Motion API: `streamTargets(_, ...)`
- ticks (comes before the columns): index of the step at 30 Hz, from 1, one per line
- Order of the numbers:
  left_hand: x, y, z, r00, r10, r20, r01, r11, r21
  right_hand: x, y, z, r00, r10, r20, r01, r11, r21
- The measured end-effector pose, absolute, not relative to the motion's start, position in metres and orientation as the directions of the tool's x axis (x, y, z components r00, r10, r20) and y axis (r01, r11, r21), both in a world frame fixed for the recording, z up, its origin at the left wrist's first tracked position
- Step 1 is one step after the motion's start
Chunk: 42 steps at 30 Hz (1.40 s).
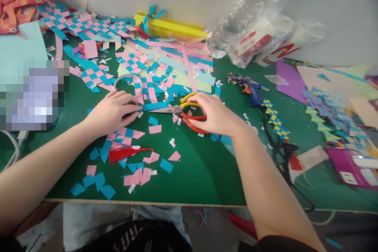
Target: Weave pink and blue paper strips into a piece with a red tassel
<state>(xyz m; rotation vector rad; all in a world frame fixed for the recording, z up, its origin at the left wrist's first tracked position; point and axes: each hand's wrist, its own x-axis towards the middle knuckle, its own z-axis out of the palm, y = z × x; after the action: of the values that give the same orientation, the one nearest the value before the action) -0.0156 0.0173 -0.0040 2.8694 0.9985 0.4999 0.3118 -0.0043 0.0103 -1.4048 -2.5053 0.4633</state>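
Observation:
My right hand (217, 115) is closed around the handles of a pair of scissors (193, 117), one handle yellow and the other red-orange. Their blades point left, along the lower edge of a blue paper strip (155, 105). The strip's left end is pinched in the fingers of my left hand (116, 112). Just beyond that hand sits a roll of clear tape (128, 82). Below it lie a pink and blue woven paper piece (122, 138) and a red tassel (128, 154). Small pink and blue paper scraps (167, 165) are scattered around.
Woven paper pieces (85, 25) and a yellow paper bundle (169, 25) line the back. A glue gun (251, 90) with a black cord lies right, near wrapped cups (262, 33) and a clear bottle (233, 19). A blurred-out device (35, 98) is at left.

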Motion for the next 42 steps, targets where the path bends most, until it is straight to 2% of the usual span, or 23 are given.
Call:
streamTargets(9,-0.016,0.0145,-0.008,0.785,0.582,0.215,0.558,-0.813,0.165,0.3161,-0.0022,0.0054,-0.53,0.844,0.086,0.771,0.521,-0.366)
streamTargets(18,-0.015,0.0167,-0.0097,0.842,0.521,0.139,0.471,-0.836,0.282,0.3168,-0.0012,0.0041,-0.516,0.854,0.061,0.776,0.497,-0.388)
streamTargets(23,-0.0152,0.0181,-0.0108,0.847,0.522,0.1,0.479,-0.831,0.283,0.3157,-0.0018,0.0053,-0.513,0.855,0.069,0.774,0.496,-0.394)
streamTargets(42,-0.0149,0.0188,-0.0103,0.857,0.499,0.124,0.452,-0.846,0.284,0.3164,-0.0028,0.007,-0.509,0.86,0.035,0.774,0.475,-0.42)
